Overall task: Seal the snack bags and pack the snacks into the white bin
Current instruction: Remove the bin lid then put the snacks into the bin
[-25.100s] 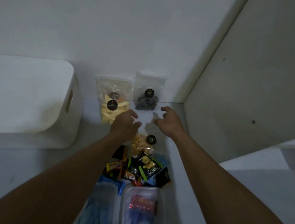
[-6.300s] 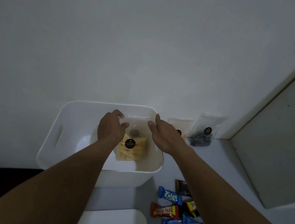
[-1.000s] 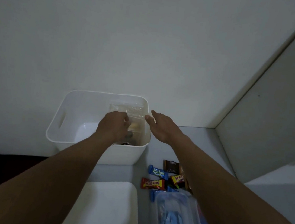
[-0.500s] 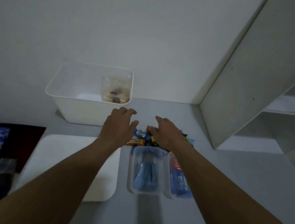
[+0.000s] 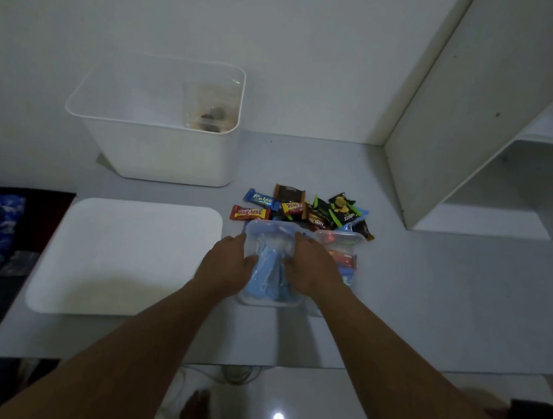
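Packing step: left hand (image 5: 227, 267) and right hand (image 5: 314, 272) clasp the clear tub (image 5: 268, 224); next, probably lifting it to the white bin (image 5: 157, 154) at eleven o'clock.

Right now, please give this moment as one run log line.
left hand: grips clear tub | right hand: grips clear tub | white bin: holds snack bags | snack bars: loose on table

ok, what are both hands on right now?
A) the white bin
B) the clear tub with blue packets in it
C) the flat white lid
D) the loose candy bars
B: the left hand and right hand grip opposite sides of the clear tub, fingers curled over its edges. The white bin and the candy bars lie beyond them, untouched.
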`<state>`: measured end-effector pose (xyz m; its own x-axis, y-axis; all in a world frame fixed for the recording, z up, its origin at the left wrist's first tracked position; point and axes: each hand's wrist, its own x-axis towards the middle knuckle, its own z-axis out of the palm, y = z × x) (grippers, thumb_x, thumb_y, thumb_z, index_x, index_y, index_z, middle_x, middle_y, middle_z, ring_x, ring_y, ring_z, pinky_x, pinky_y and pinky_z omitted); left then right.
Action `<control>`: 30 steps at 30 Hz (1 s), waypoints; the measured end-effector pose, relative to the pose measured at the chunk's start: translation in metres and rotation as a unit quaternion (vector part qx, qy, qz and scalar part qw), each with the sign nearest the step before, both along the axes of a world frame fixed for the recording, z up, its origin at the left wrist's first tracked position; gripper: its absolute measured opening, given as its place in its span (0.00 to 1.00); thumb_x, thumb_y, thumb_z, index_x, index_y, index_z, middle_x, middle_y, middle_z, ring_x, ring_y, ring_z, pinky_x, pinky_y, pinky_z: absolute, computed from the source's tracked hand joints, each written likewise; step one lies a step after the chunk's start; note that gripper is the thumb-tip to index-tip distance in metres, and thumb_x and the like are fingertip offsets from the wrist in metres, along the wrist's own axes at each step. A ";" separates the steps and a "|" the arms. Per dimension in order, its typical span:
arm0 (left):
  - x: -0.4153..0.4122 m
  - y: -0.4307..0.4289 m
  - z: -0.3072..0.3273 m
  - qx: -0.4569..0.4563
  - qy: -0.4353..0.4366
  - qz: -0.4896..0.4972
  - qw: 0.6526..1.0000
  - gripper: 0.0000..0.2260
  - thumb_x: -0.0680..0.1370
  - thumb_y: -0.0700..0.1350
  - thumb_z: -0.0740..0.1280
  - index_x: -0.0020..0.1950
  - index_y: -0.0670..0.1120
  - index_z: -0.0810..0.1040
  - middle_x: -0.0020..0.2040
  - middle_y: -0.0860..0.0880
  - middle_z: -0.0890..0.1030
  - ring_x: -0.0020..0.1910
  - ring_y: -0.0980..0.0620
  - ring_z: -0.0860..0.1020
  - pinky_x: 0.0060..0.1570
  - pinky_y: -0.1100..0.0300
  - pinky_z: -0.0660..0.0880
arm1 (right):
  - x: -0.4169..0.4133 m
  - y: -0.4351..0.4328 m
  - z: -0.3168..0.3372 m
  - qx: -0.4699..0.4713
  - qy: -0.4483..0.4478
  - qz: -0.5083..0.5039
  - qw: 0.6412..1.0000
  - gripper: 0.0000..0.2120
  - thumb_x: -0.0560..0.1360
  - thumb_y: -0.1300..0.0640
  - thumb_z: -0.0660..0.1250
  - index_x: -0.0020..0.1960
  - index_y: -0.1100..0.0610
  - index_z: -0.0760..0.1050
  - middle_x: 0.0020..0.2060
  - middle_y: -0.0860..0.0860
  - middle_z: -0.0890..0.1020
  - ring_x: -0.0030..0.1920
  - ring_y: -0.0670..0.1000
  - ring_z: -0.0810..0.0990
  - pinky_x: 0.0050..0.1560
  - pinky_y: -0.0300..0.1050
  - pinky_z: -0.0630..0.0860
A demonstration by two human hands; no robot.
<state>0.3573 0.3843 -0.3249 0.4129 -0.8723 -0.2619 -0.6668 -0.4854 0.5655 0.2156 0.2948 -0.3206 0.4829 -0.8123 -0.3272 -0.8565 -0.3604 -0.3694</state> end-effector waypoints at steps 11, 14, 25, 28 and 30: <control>0.002 -0.003 0.016 -0.026 0.107 0.107 0.988 0.28 0.75 0.43 0.73 0.73 0.45 0.70 0.63 0.42 0.80 0.58 0.45 0.79 0.52 0.60 0.72 | 0.001 0.000 0.012 -0.018 -0.067 -0.041 0.997 0.22 0.74 0.64 0.66 0.68 0.60 0.71 0.62 0.58 0.78 0.63 0.58 0.76 0.59 0.50 0.74; 0.005 -0.005 0.037 -0.048 0.115 0.113 0.986 0.27 0.74 0.44 0.74 0.72 0.46 0.71 0.59 0.45 0.82 0.53 0.48 0.80 0.50 0.60 0.73 | -0.001 -0.002 0.027 -0.017 -0.153 -0.080 0.985 0.20 0.71 0.65 0.68 0.63 0.59 0.75 0.55 0.57 0.80 0.57 0.57 0.79 0.53 0.48 0.78; -0.043 -0.033 0.087 -0.098 0.191 0.090 0.973 0.12 0.65 0.44 0.74 0.47 0.54 0.80 0.46 0.46 0.86 0.49 0.45 0.83 0.54 0.43 0.79 | -0.054 -0.029 0.085 -0.002 -0.214 -0.169 0.962 0.18 0.71 0.66 0.67 0.60 0.63 0.77 0.52 0.56 0.83 0.53 0.55 0.82 0.47 0.43 0.77; -0.064 -0.037 0.078 -0.103 0.225 0.085 0.965 0.18 0.70 0.35 0.74 0.58 0.47 0.81 0.48 0.44 0.85 0.49 0.45 0.83 0.46 0.55 0.79 | -0.078 -0.030 0.079 0.016 -0.219 -0.180 0.959 0.18 0.70 0.67 0.68 0.59 0.57 0.79 0.47 0.50 0.82 0.50 0.52 0.81 0.41 0.39 0.74; -0.076 -0.039 0.068 -0.083 0.220 0.083 0.968 0.21 0.71 0.36 0.74 0.63 0.47 0.78 0.49 0.44 0.85 0.48 0.48 0.82 0.43 0.61 0.77 | -0.091 -0.028 0.073 0.027 -0.217 -0.187 0.958 0.17 0.69 0.67 0.69 0.55 0.54 0.79 0.44 0.49 0.82 0.47 0.52 0.81 0.37 0.37 0.71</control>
